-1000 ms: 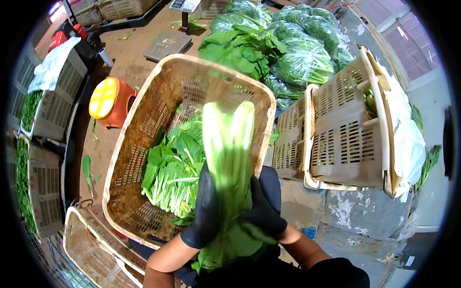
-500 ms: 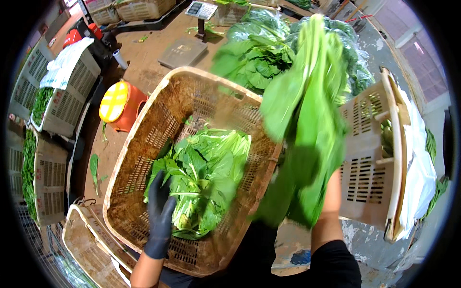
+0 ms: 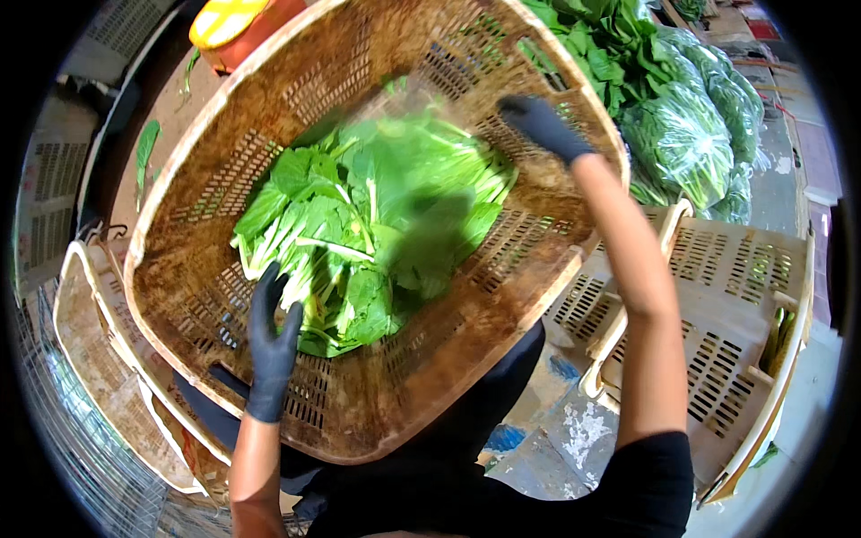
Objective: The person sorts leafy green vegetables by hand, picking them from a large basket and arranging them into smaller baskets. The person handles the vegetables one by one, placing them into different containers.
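A large, brown-stained plastic crate (image 3: 184, 296) with slotted walls stands tilted in front of me. Inside lies a pile of leafy greens (image 3: 314, 193) with pale stems, partly blurred. My left hand (image 3: 272, 345), in a black glove, rests at the near-left edge of the pile, thumb and fingers apart, touching or almost touching the stems. Over at the crate's far-right wall is my right hand (image 3: 544, 125), also black-gloved, its fingers stretched out to the left and nothing visible in them. A gap separates it from the greens.
Bagged greens (image 3: 686, 134) and loose leafy greens (image 3: 610, 54) lie beyond the crate at the far right. Pale slotted crates (image 3: 691, 345) stand on the right, another crate (image 3: 134, 359) on the left. An orange bucket (image 3: 247, 31) with a yellow top sits at the far left.
The bunch of greens my right hand held up outside the crate is out of that hand, which now reaches over the crate. My left hand stays by the pile. The whole view has shifted.
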`<action>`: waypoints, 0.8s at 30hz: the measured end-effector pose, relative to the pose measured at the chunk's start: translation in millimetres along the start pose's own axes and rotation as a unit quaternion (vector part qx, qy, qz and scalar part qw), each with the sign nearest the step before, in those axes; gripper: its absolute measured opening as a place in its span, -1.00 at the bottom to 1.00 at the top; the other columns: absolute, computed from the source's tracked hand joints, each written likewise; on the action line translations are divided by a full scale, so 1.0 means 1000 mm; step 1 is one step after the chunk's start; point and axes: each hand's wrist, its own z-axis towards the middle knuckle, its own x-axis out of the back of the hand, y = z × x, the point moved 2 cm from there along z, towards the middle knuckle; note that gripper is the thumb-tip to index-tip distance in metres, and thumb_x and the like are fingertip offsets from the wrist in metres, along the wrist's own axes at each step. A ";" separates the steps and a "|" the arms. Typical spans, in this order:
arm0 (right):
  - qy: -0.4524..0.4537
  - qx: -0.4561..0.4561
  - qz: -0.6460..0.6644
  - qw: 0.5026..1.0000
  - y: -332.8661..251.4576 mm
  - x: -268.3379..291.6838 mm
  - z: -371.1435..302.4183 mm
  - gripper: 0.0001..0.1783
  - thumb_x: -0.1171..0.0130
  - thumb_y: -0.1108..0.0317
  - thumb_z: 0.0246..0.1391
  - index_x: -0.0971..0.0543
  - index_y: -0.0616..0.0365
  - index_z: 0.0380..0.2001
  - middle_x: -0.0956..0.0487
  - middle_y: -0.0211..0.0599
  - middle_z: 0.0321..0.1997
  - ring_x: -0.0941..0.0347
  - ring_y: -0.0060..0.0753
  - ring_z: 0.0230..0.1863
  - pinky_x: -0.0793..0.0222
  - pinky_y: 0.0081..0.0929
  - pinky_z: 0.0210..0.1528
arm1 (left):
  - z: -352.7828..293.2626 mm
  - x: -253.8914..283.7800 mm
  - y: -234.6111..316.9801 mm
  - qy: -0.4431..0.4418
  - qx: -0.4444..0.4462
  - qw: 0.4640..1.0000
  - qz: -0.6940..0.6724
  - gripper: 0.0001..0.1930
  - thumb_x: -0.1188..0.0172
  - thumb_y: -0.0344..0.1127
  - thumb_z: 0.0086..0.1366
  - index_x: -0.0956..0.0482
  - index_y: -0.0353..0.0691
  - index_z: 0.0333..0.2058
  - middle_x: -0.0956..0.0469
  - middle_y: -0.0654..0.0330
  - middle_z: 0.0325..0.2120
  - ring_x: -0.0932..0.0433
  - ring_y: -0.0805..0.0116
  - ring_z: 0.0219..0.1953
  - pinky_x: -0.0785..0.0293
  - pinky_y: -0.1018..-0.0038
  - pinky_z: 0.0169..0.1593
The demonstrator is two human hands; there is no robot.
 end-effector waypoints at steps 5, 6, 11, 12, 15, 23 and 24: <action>-0.185 -0.168 -0.227 0.941 0.110 -0.119 -0.011 -0.51 0.08 0.41 0.02 -0.31 0.16 0.09 -0.31 0.13 0.15 -0.32 0.07 0.10 -0.25 -0.15 0.11 | 0.025 -0.027 -0.009 -0.056 0.027 0.994 -0.087 -0.50 -0.10 -0.49 0.17 -0.25 -0.34 0.11 -0.32 0.02 0.09 -0.37 0.16 0.08 -0.24 0.31 0.16; -0.194 -0.149 -0.252 0.936 0.090 -0.134 -0.002 -0.50 0.10 0.40 0.06 -0.26 0.18 0.12 -0.27 0.16 0.18 -0.30 0.08 0.12 -0.22 -0.15 0.15 | 0.026 -0.014 -0.007 -0.042 0.039 0.996 -0.075 -0.50 -0.10 -0.49 0.17 -0.25 -0.34 0.11 -0.32 0.02 0.09 -0.37 0.16 0.08 -0.24 0.31 0.16; -0.158 -0.091 -0.249 0.951 0.094 -0.134 -0.007 -0.23 -0.15 0.49 -0.18 -0.14 0.20 0.18 -0.20 0.25 0.20 -0.24 0.13 0.16 -0.19 -0.17 0.18 | 0.026 -0.008 0.005 -0.051 0.028 0.973 -0.222 -0.49 -0.03 -0.59 0.16 -0.22 -0.37 0.12 -0.30 -0.01 0.09 -0.35 0.11 0.10 -0.24 0.28 0.16; -0.120 -0.093 -0.231 0.961 0.102 -0.127 -0.011 -0.16 -0.21 0.51 -0.25 -0.14 0.20 0.19 -0.20 0.28 0.20 -0.22 0.13 0.18 -0.19 -0.18 0.19 | 0.026 -0.010 0.004 -0.058 -0.002 0.980 -0.189 -0.49 -0.01 -0.63 0.15 -0.22 -0.37 0.12 -0.29 0.00 0.10 -0.35 0.13 0.10 -0.23 0.28 0.17; -0.181 -0.102 -0.191 0.959 0.091 -0.131 -0.011 -0.33 -0.23 0.40 -0.21 -0.28 0.20 0.06 -0.36 0.16 0.08 -0.33 0.13 0.07 -0.29 -0.15 0.08 | 0.023 -0.001 0.000 -0.060 0.070 0.968 -0.234 -0.46 0.02 -0.70 0.12 -0.21 -0.36 0.13 -0.30 0.01 0.09 -0.35 0.17 0.10 -0.24 0.30 0.17; -0.155 -0.119 -0.304 0.933 0.081 -0.135 -0.001 -0.58 -0.21 0.30 -0.18 -0.42 0.13 -0.17 -0.49 0.02 -0.11 -0.45 0.09 -0.11 -0.39 -0.14 -0.08 | 0.026 -0.004 0.012 -0.059 0.081 0.962 -0.256 -0.53 -0.04 -0.48 0.21 -0.24 -0.38 0.11 -0.38 0.00 0.01 -0.40 0.19 0.04 -0.26 0.33 0.15; -0.177 -0.136 -0.254 0.941 0.075 -0.135 -0.002 -0.61 -0.20 0.34 -0.17 -0.44 0.09 -0.18 -0.48 0.00 -0.08 -0.44 0.04 -0.07 -0.37 -0.16 -0.04 | 0.025 -0.001 0.012 -0.045 0.087 0.963 -0.251 -0.52 -0.07 -0.30 0.25 -0.26 -0.40 0.09 -0.41 -0.03 -0.01 -0.43 0.16 0.02 -0.27 0.31 0.14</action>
